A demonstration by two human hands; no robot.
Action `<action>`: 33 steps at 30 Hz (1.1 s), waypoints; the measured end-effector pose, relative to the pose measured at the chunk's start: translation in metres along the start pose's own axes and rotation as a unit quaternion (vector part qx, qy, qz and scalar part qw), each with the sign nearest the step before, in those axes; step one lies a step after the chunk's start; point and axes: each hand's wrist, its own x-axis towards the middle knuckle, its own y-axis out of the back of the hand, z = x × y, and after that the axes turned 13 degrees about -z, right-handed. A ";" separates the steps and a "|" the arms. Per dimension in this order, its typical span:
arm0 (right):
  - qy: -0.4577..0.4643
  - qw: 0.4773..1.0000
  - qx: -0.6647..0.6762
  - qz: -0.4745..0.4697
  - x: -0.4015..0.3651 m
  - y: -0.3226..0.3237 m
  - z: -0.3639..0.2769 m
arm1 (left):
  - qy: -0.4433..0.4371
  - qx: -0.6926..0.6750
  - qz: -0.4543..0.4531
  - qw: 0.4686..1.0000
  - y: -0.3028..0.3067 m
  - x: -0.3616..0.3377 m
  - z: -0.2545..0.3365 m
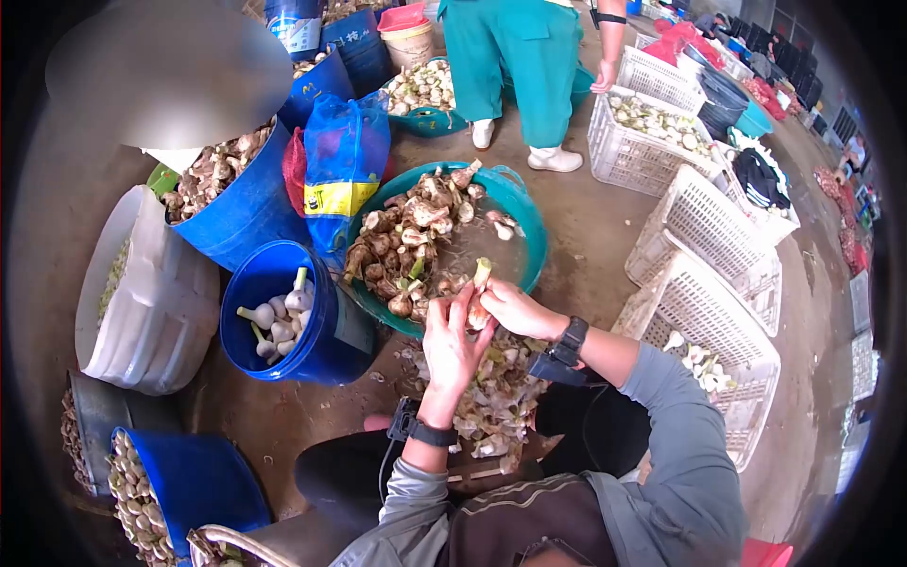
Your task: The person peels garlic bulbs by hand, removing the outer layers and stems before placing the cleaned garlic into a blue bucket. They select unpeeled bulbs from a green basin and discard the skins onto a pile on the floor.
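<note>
A garlic bulb [479,312] with a short green-white stem is held upright between both hands, over the near edge of a teal basin [537,236]. My left hand [453,338] has its fingers closed on the bulb's left side. From the right, my right hand [515,310] grips the same bulb near the stem. Unpeeled brown garlic [416,227] is heaped in the basin, with a few bulbs in the water at its right. Loose peelings [496,397] lie on the floor below my hands.
At left, a blue bucket [331,326] holds peeled white garlic. White crates [746,378] line the right side, one with some white garlic. A person in teal trousers [529,76] stands behind the basin. Blue barrels [255,213] of garlic and a blue mesh bag [345,151] are back left.
</note>
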 end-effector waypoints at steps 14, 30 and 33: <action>0.133 0.983 -0.028 0.127 -0.033 -0.022 0.005 | -0.004 -0.014 0.015 1.000 0.003 -0.024 0.030; 0.160 0.975 0.087 0.129 -0.030 -0.018 0.016 | 0.017 0.015 0.021 1.000 -0.012 -0.020 0.039; 0.151 0.975 0.151 0.063 -0.036 -0.007 0.000 | 0.012 -0.109 0.006 0.994 -0.004 -0.013 0.028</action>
